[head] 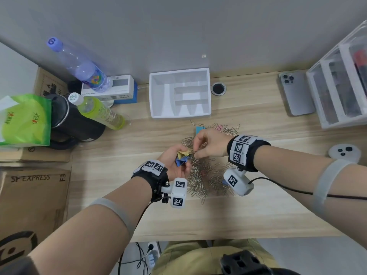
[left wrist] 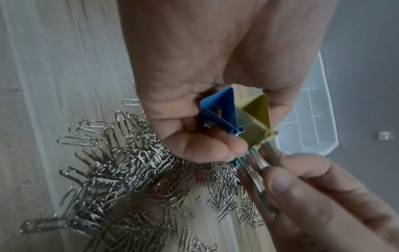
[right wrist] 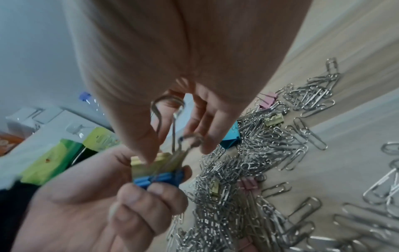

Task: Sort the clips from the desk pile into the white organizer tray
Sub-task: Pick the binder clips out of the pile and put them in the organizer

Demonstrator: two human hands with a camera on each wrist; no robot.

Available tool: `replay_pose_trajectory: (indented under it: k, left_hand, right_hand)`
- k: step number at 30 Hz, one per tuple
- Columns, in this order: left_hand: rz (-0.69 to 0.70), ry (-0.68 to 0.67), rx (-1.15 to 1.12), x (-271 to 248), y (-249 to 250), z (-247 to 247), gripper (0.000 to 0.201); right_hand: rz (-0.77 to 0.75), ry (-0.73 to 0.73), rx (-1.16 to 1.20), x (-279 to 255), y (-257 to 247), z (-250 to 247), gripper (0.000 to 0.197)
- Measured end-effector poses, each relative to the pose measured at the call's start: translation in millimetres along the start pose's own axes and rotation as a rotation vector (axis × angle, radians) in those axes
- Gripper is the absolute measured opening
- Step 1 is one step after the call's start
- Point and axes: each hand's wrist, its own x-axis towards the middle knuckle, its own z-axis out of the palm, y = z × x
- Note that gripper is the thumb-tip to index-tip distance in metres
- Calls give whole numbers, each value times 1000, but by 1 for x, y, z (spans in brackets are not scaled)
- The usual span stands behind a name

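Left hand point(head: 174, 161) curled round blue clip point(left wrist: 218, 110) and yellow clip point(left wrist: 254, 119); right hand point(head: 210, 143) pinching wire handles, pointing frame-right; white organizer tray point(head: 158, 96) straight above.

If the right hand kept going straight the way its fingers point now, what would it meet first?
The right hand points left at the yellow binder clip, whose wire handles it already pinches; the left hand, holding that and a blue binder clip, comes next. Depth looks matched.

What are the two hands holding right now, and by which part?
Left hand grips the blue binder clip and yellow binder clip by their bodies; right hand pinches their wire handles.
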Motion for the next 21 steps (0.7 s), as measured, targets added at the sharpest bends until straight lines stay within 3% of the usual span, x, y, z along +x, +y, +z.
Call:
replay_pose_trajectory:
  k: [5, 8, 11, 14, 16, 21]
  left_hand:
    - [16, -5, 76, -1, 8, -6, 9]
    - [-4, -25, 47, -1, 10, -15, 22]
    - [-24, -28, 21, -4, 10, -24, 29]
    - [-22, 62, 47, -8, 7, -30, 30]
    - [-7, 131, 53, -8, 4, -35, 41]
    - [18, 202, 42, -7, 0, -38, 54]
  right_hand:
    - [-4, 10, -19, 0, 6, -6, 16]
    - [12, 231, -2, 8, 13, -20, 14]
    - [69, 349, -122, 15, 29, -39, 18]
    - [81, 319, -372, 17, 43, -45, 22]
    - [72, 284, -477, 20, 48, -40, 22]
    - [86, 312, -580, 32, 53, -27, 29]
